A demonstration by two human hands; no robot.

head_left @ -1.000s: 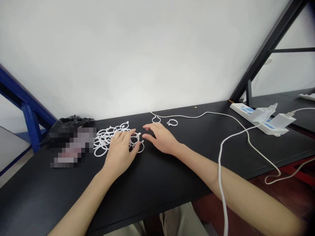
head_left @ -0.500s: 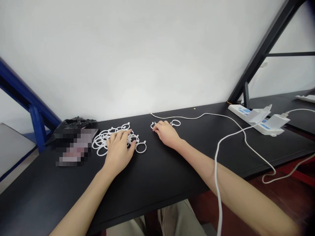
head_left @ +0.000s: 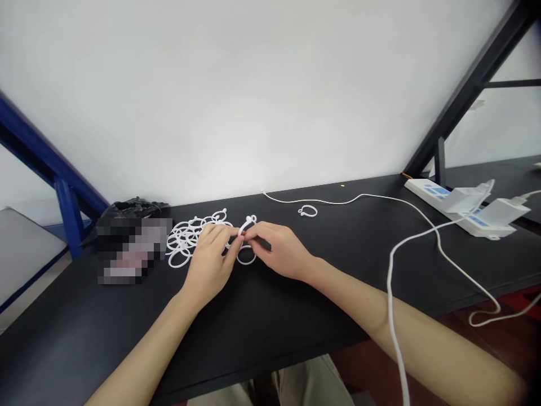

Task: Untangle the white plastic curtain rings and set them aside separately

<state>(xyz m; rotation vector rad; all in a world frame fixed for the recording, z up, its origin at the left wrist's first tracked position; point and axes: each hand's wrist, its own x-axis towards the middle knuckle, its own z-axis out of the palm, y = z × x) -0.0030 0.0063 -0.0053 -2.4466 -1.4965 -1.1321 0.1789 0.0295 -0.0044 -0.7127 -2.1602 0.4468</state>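
A heap of white plastic rings (head_left: 190,239) lies on the black table (head_left: 270,304), left of centre. My left hand (head_left: 209,262) and my right hand (head_left: 281,251) meet just right of the heap, fingers pinched together on one white ring (head_left: 248,223) held a little above the table. Another ring (head_left: 245,256) lies flat under the fingertips. A single small ring (head_left: 307,211) lies apart, farther back to the right.
A thin white cable (head_left: 380,200) runs along the back of the table and over my right forearm. A white power strip (head_left: 460,206) with chargers sits at the far right. A black bag (head_left: 133,208) and a blurred object (head_left: 133,248) lie left of the heap.
My right hand went back to a ring near the cable, picked it up and brought it left to meet my left hand. Only one small ring stays by the cable.
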